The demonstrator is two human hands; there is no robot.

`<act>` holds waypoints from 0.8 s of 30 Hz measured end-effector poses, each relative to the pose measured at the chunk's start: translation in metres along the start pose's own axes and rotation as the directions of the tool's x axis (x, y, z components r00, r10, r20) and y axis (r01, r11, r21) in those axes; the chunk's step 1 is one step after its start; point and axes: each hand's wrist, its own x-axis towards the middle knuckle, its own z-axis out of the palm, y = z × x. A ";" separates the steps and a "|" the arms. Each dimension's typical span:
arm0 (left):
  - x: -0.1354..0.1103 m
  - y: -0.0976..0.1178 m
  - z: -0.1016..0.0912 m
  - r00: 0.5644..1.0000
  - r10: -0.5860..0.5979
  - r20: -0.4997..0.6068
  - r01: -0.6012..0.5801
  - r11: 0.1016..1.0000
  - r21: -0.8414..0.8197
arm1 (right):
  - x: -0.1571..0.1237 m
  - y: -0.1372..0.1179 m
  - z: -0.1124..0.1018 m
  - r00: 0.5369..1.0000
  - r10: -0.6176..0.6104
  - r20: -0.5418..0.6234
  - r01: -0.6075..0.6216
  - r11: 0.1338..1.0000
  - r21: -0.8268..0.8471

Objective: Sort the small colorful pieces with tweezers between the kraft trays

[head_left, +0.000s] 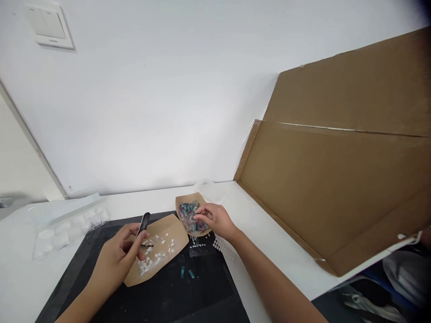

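My left hand [117, 251] is closed around a black nail file [144, 222] with a pale edge and a rounded end pointing up. It sits over a brown paper tray [180, 231] strewn with small white pieces [146, 265]. A thin dark tip shows below its fingers; I cannot tell whether it belongs to the file. My right hand [217, 220] reaches into a smaller paper tray [183, 198] heaped with glossy teal, pink and clear press-on nails [188, 215]. Its fingertips are pinched together at the pile; what they hold, if anything, is unclear. Two teal nails [187, 272] lie on the black mat [168, 300].
Clear sheets with white tabs [224, 249] lie at the mat's right edge. Clear plastic packaging [70, 229] rests on the white table [20, 278] at left. A large open cardboard box [323, 179] stands on the right, against the wall [151, 98].
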 end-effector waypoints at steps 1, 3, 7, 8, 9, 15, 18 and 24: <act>0.000 0.001 0.001 1.000 -0.019 0.014 0.019 0.999 -0.045 | 0.000 -0.001 0.000 1.000 -0.007 0.004 0.007 1.000 0.000; -0.001 0.002 0.002 0.998 -0.048 0.047 0.055 0.988 -0.148 | 0.000 -0.002 0.001 1.000 -0.018 0.008 0.018 1.000 0.000; -0.002 0.004 0.005 0.989 -0.093 0.114 0.126 0.935 -0.330 | -0.001 -0.004 0.001 0.999 -0.033 0.010 0.033 0.999 -0.001; -0.002 0.005 0.006 0.987 -0.105 0.124 0.143 0.924 -0.355 | -0.001 -0.005 0.001 0.999 -0.036 0.011 0.036 0.999 -0.003; -0.003 0.005 0.007 0.985 -0.115 0.131 0.156 0.914 -0.374 | -0.002 -0.006 0.001 0.999 -0.038 0.012 0.038 0.999 -0.004; -0.005 0.008 0.009 0.983 -0.132 0.131 0.175 0.892 -0.417 | -0.002 -0.008 0.000 0.999 -0.034 0.014 0.034 0.999 -0.005; -0.005 0.011 0.009 0.982 -0.130 0.135 0.177 0.884 -0.433 | -0.002 -0.007 0.003 1.000 -0.025 0.005 0.025 1.000 -0.001; -0.004 0.015 0.008 0.986 -0.117 0.118 0.155 0.899 -0.410 | -0.001 -0.004 0.008 0.995 0.011 -0.095 -0.012 1.000 -0.011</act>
